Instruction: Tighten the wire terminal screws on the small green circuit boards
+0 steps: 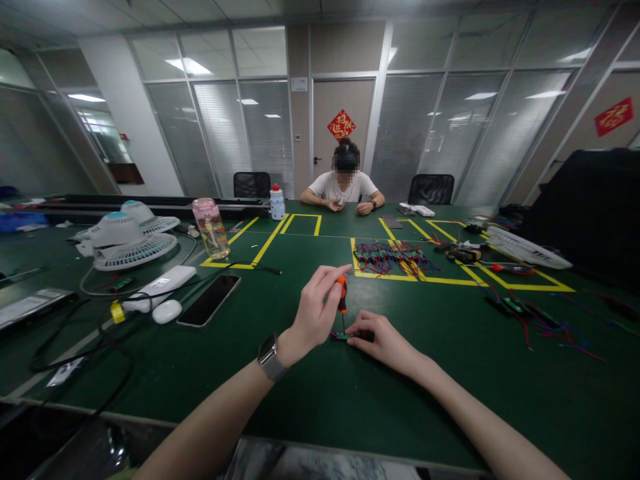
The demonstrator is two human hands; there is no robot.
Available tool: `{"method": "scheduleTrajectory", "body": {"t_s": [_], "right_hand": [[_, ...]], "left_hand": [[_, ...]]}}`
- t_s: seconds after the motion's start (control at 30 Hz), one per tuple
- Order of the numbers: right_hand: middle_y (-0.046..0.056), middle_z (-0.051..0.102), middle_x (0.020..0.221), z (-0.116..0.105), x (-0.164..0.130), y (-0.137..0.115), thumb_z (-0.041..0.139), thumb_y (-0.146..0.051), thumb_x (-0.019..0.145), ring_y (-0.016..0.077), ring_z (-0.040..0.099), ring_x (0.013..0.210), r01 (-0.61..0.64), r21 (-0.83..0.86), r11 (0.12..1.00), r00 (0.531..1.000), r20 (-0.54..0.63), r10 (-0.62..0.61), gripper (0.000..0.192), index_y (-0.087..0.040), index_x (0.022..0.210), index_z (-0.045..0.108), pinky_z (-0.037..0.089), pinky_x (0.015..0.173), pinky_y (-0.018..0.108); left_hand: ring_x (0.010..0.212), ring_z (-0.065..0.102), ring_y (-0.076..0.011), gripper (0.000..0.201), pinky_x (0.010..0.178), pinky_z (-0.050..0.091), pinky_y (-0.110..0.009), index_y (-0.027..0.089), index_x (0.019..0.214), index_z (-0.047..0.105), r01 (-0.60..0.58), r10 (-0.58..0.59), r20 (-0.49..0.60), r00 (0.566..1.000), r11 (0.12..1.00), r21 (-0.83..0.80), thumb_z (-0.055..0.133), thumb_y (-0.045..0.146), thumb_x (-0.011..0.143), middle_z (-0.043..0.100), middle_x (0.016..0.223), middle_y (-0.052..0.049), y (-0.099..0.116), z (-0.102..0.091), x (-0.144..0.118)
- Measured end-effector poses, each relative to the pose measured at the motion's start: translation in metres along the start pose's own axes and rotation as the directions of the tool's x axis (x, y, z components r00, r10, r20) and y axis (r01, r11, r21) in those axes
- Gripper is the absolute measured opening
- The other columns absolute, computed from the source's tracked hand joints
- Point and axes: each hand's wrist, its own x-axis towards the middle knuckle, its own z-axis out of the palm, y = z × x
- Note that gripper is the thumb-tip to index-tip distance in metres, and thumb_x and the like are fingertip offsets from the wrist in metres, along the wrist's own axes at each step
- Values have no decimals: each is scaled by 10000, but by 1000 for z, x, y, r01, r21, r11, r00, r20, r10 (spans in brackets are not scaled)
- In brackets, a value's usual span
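Observation:
In the head view, my left hand (319,303) is closed around the orange and black handle of a screwdriver (343,300). The screwdriver stands upright, its shaft pointing down at a small green circuit board (341,336) on the table. Whether the tip touches the board is too small to tell. My right hand (377,337) pinches the right end of the board between thumb and fingers, low over the green tabletop. Beyond my hands lies a bundle of circuit boards with red and blue wires (390,257).
A smartphone (210,301), white earbud case (167,311), power strip (163,287), fans (135,240) and pink bottle (211,230) are on the left. Wired boards (525,310) and a white basket (527,248) lie right. Across the table sits a person (345,180).

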Motion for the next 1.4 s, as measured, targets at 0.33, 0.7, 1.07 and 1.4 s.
{"method": "scheduleTrajectory", "body": {"t_s": [0.33, 0.7, 1.07, 1.4], "right_hand": [[30, 593, 833, 1, 0, 0, 670, -187, 823, 152, 586, 728, -7, -7, 1000, 1000, 1, 7, 87, -174, 880, 735, 451, 667, 252], [30, 587, 834, 1, 1, 0, 664, -203, 829, 151, 586, 724, 0, 8, 1000, 1000, 3, 0, 92, -175, 884, 733, 452, 658, 250], [32, 594, 834, 1, 0, 0, 665, -211, 830, 155, 589, 735, -5, 14, 1000, 1000, -6, 5, 92, -178, 879, 735, 466, 678, 258], [29, 588, 835, 2, 1, 1, 672, -193, 823, 152, 588, 727, -3, 6, 1000, 1000, -1, 3, 90, -176, 886, 734, 455, 663, 251]], "left_hand": [[716, 504, -113, 127, 654, 441, -227, 182, 970, 674, -51, 68, -126, 990, 990, 133, 620, 237, 869, 483, 800, -4, -4, 3, 1], [867, 560, -138, 271, 754, 469, -255, 183, 1173, 601, -45, 50, -69, 996, 997, 66, 473, 157, 935, 565, 945, -47, -3, 3, 0], [962, 583, -160, 292, 832, 477, -294, 176, 1143, 622, -10, 9, -60, 998, 1000, -13, 395, 161, 962, 599, 1053, -79, -2, 1, 1], [733, 541, -115, 188, 659, 463, -234, 212, 1045, 680, -91, 100, -164, 981, 994, 61, 633, 227, 864, 542, 820, -9, -6, 5, 0]]}}
